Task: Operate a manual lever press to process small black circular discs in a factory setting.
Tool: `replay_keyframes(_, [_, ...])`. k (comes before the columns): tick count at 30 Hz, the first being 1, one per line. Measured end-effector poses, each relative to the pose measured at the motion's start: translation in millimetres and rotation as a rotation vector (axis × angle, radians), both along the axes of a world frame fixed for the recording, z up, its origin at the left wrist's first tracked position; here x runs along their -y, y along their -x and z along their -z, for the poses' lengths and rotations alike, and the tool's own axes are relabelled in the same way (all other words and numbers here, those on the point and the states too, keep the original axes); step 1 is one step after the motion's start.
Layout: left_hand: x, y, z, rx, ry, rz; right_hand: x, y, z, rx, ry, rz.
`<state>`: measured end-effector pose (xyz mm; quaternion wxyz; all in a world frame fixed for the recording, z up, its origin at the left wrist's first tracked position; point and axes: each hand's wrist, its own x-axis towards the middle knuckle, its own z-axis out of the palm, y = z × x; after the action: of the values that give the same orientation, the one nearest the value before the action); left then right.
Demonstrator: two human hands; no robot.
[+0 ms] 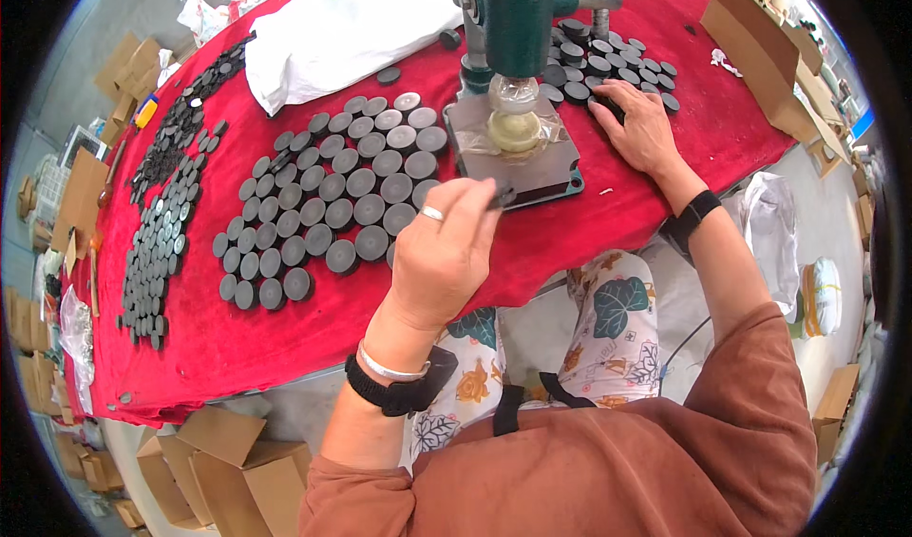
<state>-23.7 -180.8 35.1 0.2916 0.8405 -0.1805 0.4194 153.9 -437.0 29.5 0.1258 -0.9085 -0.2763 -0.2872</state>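
Observation:
My left hand (442,252), wearing a ring, is raised at the near left corner of the press. Its thumb and fingers pinch a small black plastic piece (502,193), partly covered by the fingertips. At the right of the press, my right hand (638,130) reaches to a heap of black round caps (617,59). Its thumb and fingers close around one black cap (610,109), mostly hidden beneath them. Between the hands stands a green hand press (518,24). A pale yellow round die (515,131) sits on its metal base plate (465,124), under a clear-looking upper die (513,93).
Many grey-black round caps (332,186) stand in rows on the red cloth (313,342) left of the press. Farther left lie small black parts (171,147) and more caps (157,261). A white bag (351,28) lies behind; an open carton (760,47) stands at right.

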Motion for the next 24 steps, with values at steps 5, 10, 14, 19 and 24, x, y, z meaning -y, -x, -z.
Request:
replay_keyframes(5, [3.4,-1.1,0.1,-0.167,0.505,0.162,-0.2,1.0,-1.1,-0.005,-0.003,-0.004])
replay_keyframes(10, [-3.8,0.3,-9.3,-0.458,1.069,0.39,0.2,0.2,-0.5,0.002,0.0,0.01])
replay_keyframes(14, [-13.1,-1.2,-18.8,-0.657,1.211,0.374,0.7,-0.8,0.6,-0.015,0.016,0.029])
replay_keyframes(19, [-17.2,-3.0,-22.4,-0.705,1.262,0.39,1.1,-2.2,2.1,0.002,0.014,0.014])
replay_keyframes(24, [-21.4,-10.6,-22.2,-0.731,1.311,0.323,0.7,-1.8,1.3,-0.011,0.012,0.019])
